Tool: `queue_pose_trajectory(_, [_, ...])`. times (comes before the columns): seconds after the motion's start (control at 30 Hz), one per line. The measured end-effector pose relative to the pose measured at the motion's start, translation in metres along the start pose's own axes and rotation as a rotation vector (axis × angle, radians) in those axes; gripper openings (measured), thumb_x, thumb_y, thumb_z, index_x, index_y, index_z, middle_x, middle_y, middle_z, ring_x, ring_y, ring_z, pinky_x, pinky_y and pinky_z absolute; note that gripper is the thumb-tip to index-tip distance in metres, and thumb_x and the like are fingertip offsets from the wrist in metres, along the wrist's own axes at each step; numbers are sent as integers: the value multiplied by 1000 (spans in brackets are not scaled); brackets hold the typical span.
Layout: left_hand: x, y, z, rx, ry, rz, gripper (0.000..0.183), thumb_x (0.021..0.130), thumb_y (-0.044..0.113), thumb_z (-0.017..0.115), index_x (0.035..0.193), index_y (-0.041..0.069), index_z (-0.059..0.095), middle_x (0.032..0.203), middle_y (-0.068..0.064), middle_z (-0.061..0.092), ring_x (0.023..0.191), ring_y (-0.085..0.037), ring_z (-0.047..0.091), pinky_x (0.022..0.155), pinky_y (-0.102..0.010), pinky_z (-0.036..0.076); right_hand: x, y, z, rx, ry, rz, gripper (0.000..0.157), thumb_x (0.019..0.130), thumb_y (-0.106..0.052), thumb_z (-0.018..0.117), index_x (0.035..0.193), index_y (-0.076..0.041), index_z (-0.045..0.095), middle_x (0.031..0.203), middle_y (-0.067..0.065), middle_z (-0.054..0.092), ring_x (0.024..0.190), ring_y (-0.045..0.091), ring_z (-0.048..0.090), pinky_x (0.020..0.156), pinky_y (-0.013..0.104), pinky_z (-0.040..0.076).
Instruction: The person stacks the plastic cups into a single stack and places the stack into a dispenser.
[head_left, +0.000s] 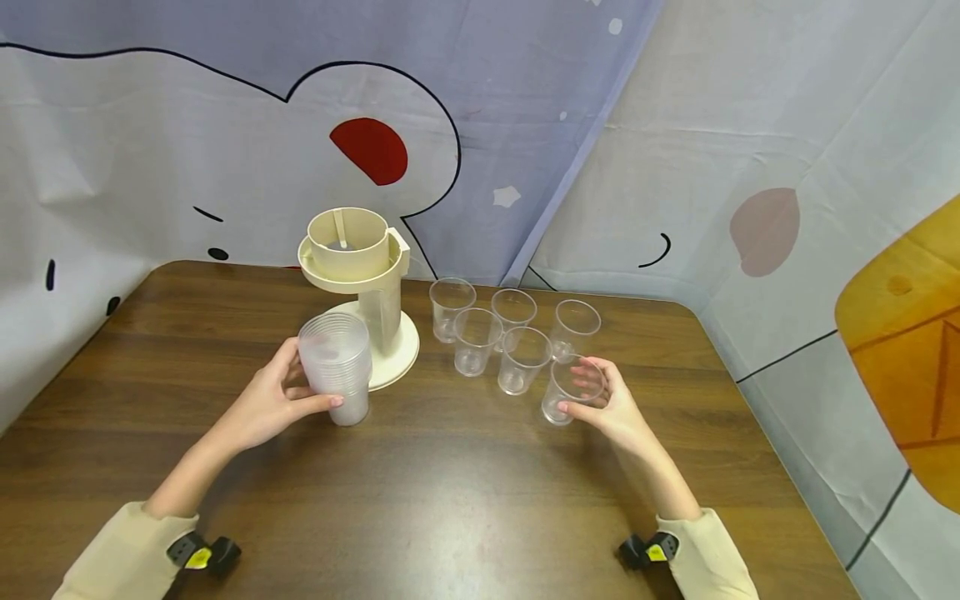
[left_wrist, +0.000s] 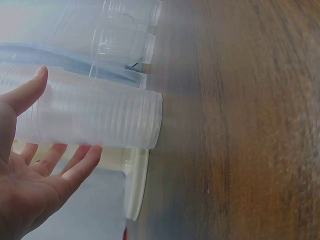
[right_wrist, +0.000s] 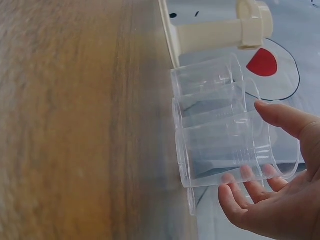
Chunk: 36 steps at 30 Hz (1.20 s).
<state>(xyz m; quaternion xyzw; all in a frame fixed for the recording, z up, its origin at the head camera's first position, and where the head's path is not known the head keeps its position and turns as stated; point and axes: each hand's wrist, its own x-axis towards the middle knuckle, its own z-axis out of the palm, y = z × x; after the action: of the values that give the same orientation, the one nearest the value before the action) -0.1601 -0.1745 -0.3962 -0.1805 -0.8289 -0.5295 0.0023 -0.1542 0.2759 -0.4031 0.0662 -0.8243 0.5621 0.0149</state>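
Observation:
My left hand (head_left: 266, 400) holds a tall stack of nested clear plastic cups (head_left: 337, 367), thumb on the near side and fingers behind. The stack (left_wrist: 95, 110) stands upright on the table, its base by the cream dispenser's foot. My right hand (head_left: 615, 412) is around a single clear plastic cup (head_left: 558, 400), nearest of a loose group at the centre right. In the right wrist view, fingertips (right_wrist: 227, 178) lie against the cup's side, and the thumb (right_wrist: 275, 114) is across from them near the rim.
A cream cup dispenser (head_left: 386, 317) with a ring top and round base (head_left: 405, 354) stands behind the stack. Several upright clear cups (head_left: 471, 346) sit close together to its right. The brown wooden table (head_left: 450, 500) ends at a printed curtain (head_left: 525, 125).

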Motion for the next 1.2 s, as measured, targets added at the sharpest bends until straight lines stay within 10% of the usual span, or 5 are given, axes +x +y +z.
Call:
queue_pose_trajectory(0.53, [0, -1, 0, 12, 5, 6, 73, 81, 13, 77, 138, 6, 32, 132, -17, 50, 118, -38, 54, 86, -31, 58, -2, -12, -1, 14, 37, -19, 70, 80, 2, 72, 137, 2, 31, 131, 24, 45, 117, 22, 49, 88, 13, 48])
queue_pose_trajectory(0.93, [-1, -1, 0, 7, 2, 2, 74, 82, 14, 77, 138, 8, 31, 133, -18, 50, 119, -39, 54, 87, -34, 58, -4, -21, -4, -68, 22, -107, 65, 81, 2, 71, 136, 0, 35, 126, 23, 50, 102, 2, 55, 86, 15, 47])
queue_pose_trajectory(1.2, [-1, 0, 0, 11, 2, 6, 73, 82, 14, 77, 138, 7, 31, 132, -18, 51, 118, -39, 54, 86, -31, 58, -6, -32, 2, -87, 11, -139, 65, 81, 1, 72, 135, 0, 37, 123, 21, 53, 104, 11, 56, 86, 16, 47])
